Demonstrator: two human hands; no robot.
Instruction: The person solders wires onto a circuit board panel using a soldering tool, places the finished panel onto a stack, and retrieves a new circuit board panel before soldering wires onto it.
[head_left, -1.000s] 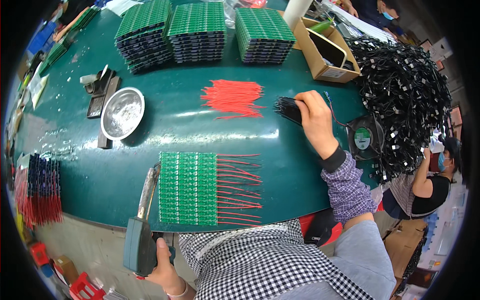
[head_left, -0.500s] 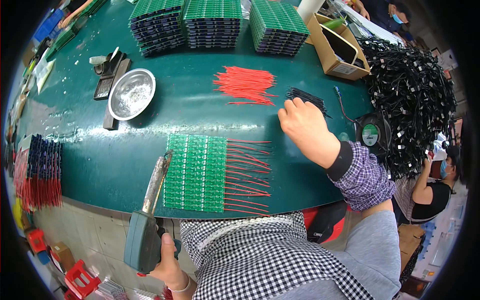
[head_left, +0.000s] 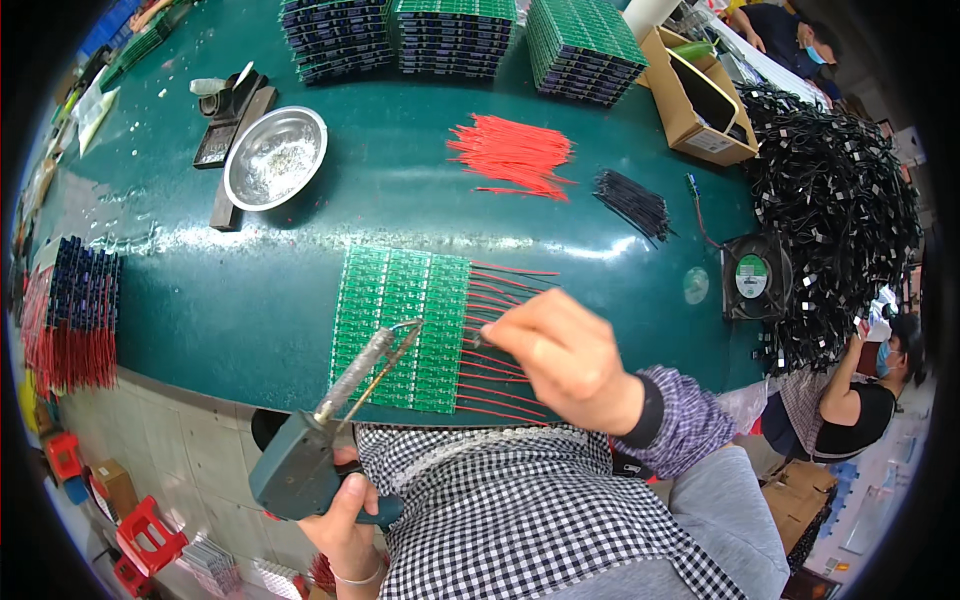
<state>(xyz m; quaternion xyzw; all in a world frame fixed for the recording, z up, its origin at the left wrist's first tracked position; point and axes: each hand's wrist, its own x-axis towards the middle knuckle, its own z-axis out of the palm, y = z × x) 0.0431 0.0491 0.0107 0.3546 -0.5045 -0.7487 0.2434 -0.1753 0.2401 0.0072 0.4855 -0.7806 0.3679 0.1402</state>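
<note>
My left hand (head_left: 345,522) is wrapped round the grip of a dark green soldering gun (head_left: 298,468). The gun's tip reaches over a green circuit board panel (head_left: 378,290), near its middle; whether it touches is unclear. Red wires (head_left: 510,408) stick out in a row from the panel's right edge. Beside that edge, over these wires, my right hand (head_left: 570,360) is closed in a pinch. A small dark end, seemingly of a black wire (head_left: 479,341), shows at its fingertips; the rest is hidden by the hand.
A red wire pile (head_left: 512,158) and a black wire pile (head_left: 636,204) lie beyond the panel. A metal bowl (head_left: 275,160) is at left. Board stacks (head_left: 455,45) stand at the back. A fan (head_left: 752,275) and heaped black cables (head_left: 835,220) occupy the right, near a co-worker (head_left: 860,400).
My right hand has come back from the black wires to the panel's right edge. The soldering gun has swung right, its tip now over the panel. The whole view has shifted slightly.
</note>
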